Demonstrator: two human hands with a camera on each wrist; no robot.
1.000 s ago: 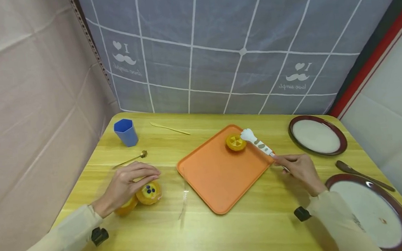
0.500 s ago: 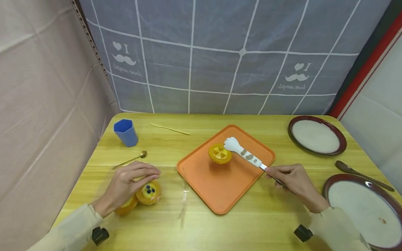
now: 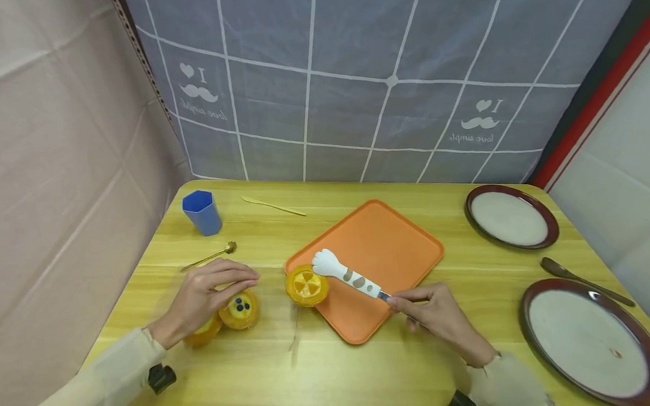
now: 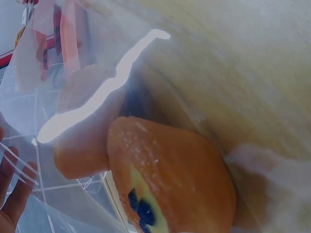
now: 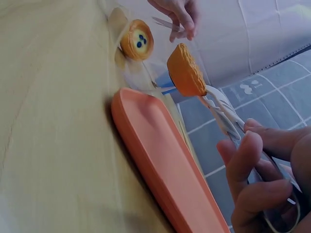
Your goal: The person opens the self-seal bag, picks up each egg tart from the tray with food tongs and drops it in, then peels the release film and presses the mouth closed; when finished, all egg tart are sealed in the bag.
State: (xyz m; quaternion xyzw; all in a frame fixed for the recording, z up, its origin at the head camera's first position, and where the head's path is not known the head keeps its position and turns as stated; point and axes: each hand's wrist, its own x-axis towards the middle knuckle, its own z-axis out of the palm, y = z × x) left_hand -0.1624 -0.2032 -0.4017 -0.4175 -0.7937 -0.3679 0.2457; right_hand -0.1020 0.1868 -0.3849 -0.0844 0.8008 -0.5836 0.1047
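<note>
My right hand (image 3: 437, 318) grips paw-tipped serving tongs (image 3: 350, 278), white with brown spots. Between their tips is an egg tart (image 3: 307, 286) topped with orange wedges, held in the air over the left corner of the orange tray (image 3: 375, 237). The right wrist view shows that tart (image 5: 185, 70) tilted on its side, well above the table. My left hand (image 3: 204, 296) pinches the edge of a clear plastic bag (image 4: 104, 92). Inside the bag lie a tart with dark berries (image 3: 240, 311) and a second tart (image 3: 205, 332), partly hidden by my hand.
A blue cup (image 3: 204, 215), a gold spoon (image 3: 212, 257) and a thin gold knife (image 3: 274, 206) lie at the back left. Over on the right are a small plate (image 3: 510, 218), a large plate (image 3: 589, 342) and a dark spoon (image 3: 585, 281).
My right hand has lifted the orange-topped tart off the tray's far side with the tongs and carried it left, toward the bag. My left hand has stayed in place.
</note>
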